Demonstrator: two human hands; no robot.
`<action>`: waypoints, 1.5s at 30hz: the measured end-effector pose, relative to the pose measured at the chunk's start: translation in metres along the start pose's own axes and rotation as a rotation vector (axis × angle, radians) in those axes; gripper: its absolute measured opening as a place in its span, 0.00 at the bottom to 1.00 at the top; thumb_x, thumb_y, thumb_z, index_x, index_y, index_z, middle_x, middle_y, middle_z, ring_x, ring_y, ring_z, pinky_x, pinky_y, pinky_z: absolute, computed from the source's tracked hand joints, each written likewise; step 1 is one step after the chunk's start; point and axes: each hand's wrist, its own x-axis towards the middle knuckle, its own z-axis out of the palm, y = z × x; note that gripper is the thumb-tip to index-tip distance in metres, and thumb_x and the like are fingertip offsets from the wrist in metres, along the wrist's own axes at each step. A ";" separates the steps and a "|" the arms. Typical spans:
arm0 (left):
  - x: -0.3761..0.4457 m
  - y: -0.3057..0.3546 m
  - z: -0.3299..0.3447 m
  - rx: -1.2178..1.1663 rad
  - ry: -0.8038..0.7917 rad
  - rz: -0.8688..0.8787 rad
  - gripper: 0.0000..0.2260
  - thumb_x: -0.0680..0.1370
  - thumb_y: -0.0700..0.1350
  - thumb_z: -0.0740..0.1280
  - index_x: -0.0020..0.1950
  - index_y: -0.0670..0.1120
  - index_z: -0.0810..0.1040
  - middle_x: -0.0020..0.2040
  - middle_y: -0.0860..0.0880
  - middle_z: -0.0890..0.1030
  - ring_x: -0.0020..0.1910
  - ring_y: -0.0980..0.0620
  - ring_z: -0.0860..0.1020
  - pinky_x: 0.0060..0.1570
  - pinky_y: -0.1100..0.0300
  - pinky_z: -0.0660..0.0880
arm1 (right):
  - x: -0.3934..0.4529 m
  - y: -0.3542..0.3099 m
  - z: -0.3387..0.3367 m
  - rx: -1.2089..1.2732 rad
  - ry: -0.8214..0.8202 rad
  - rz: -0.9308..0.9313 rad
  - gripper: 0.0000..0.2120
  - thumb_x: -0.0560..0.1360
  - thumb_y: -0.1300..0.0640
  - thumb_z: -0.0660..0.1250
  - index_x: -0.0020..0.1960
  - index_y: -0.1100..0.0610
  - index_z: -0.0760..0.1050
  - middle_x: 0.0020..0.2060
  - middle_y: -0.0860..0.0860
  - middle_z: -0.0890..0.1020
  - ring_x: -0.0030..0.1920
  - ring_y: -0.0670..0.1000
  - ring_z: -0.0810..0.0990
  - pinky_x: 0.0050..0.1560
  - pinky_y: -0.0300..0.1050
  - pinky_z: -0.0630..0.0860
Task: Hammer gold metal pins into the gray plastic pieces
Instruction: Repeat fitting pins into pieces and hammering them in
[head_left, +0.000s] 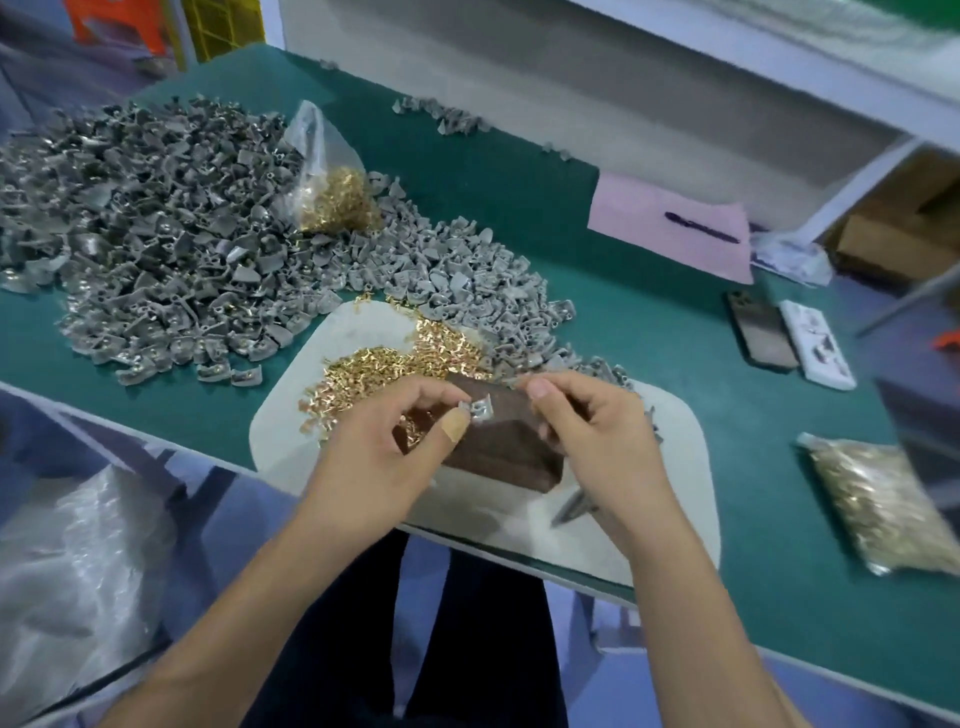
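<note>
Over a brown block (498, 441) on one white mat (670, 441), the left hand (379, 447) pinches one gray piece (480, 408) between thumb and fingers. Right hand (587, 436): fingers curled by the piece; whether it grips anything, cannot tell. Loose gold pins (395, 364) heaped on the mat, beyond counting. Two gray heaps (156, 234) on the green table (675, 338). Two pin bags (332, 192). Two phones (761, 330), one pen (701, 227).

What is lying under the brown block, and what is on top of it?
The brown block rests on a white mat. Some gold pins lie against its left side. Over its top, the left hand pinches a small gray piece. The hands cover part of the block.
</note>
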 end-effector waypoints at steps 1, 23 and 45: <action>0.001 0.002 0.006 0.038 -0.018 0.016 0.04 0.79 0.51 0.70 0.52 0.61 0.80 0.50 0.62 0.82 0.52 0.59 0.80 0.44 0.66 0.77 | -0.003 0.004 -0.008 0.085 -0.006 0.069 0.08 0.80 0.47 0.68 0.49 0.47 0.85 0.31 0.46 0.79 0.32 0.44 0.74 0.26 0.44 0.74; 0.023 0.005 0.035 0.512 -0.091 0.140 0.05 0.75 0.54 0.73 0.48 0.56 0.85 0.45 0.59 0.78 0.51 0.54 0.72 0.50 0.53 0.73 | -0.014 0.023 0.002 -0.191 0.056 -0.116 0.05 0.76 0.57 0.74 0.46 0.47 0.85 0.41 0.45 0.78 0.48 0.48 0.77 0.50 0.54 0.76; 0.022 0.006 0.037 0.596 -0.032 0.170 0.05 0.74 0.58 0.72 0.47 0.62 0.85 0.43 0.62 0.79 0.46 0.54 0.73 0.48 0.51 0.73 | -0.019 0.020 0.000 -0.389 0.137 -0.194 0.05 0.76 0.54 0.74 0.45 0.45 0.86 0.37 0.42 0.77 0.48 0.49 0.77 0.45 0.50 0.75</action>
